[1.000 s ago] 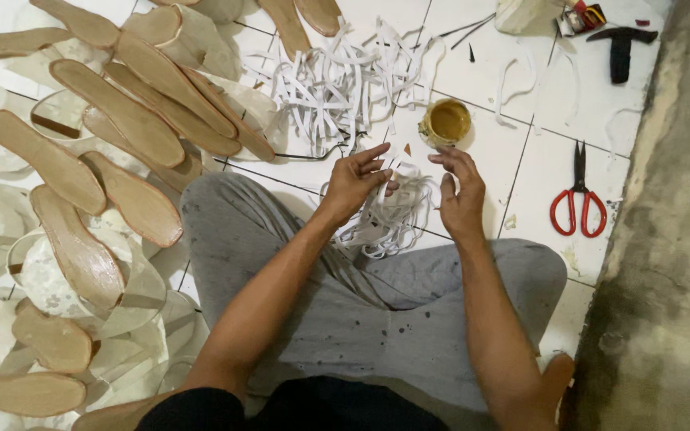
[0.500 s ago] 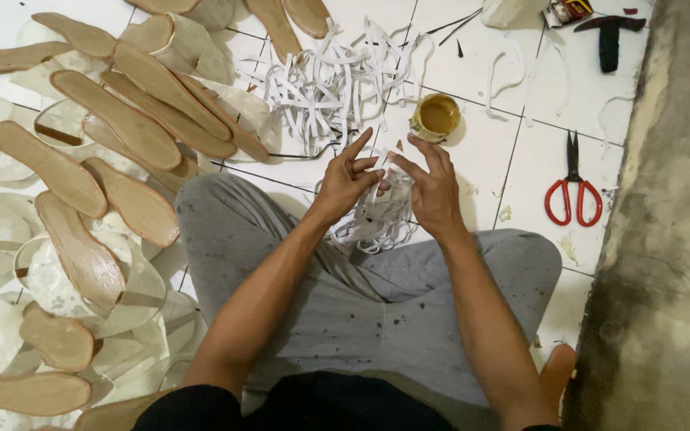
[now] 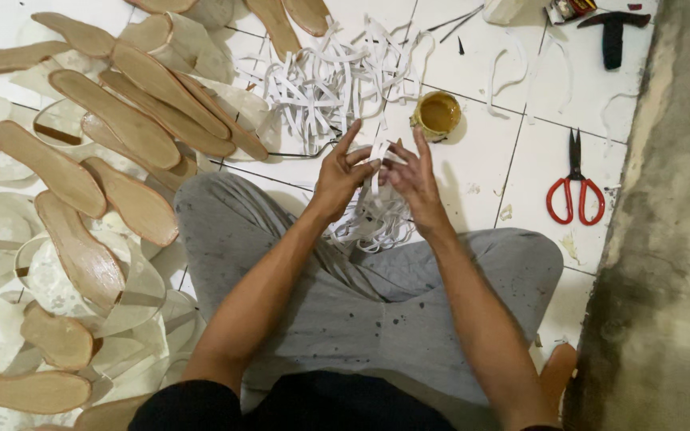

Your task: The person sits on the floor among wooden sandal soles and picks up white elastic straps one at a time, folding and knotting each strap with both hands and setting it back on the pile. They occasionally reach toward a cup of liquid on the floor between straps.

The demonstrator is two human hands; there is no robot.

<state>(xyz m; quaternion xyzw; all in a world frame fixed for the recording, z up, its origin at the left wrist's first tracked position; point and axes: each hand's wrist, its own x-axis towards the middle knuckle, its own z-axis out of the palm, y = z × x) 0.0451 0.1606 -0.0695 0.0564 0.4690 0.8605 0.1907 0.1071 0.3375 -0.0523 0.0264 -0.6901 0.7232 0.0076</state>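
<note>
Both hands meet over the lap: the left hand (image 3: 343,172) and right hand (image 3: 410,174) each pinch one white strip (image 3: 377,152) between fingertips; more strips hang beneath; judging by this, the strip is being separated or readied; the glue pot (image 3: 438,114) sits just beyond, scissors (image 3: 575,188) right, soles (image 3: 125,120) left

Soles (image 3: 121,120) lie left, scissors (image 3: 575,187) right, glue pot (image 3: 438,114) between.

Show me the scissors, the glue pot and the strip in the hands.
scissors (image 3: 575,190): head view, red handles.
glue pot (image 3: 438,113): head view, its yellow contents.
white strip (image 3: 376,156): head view, between both hands' fingertips.
</note>
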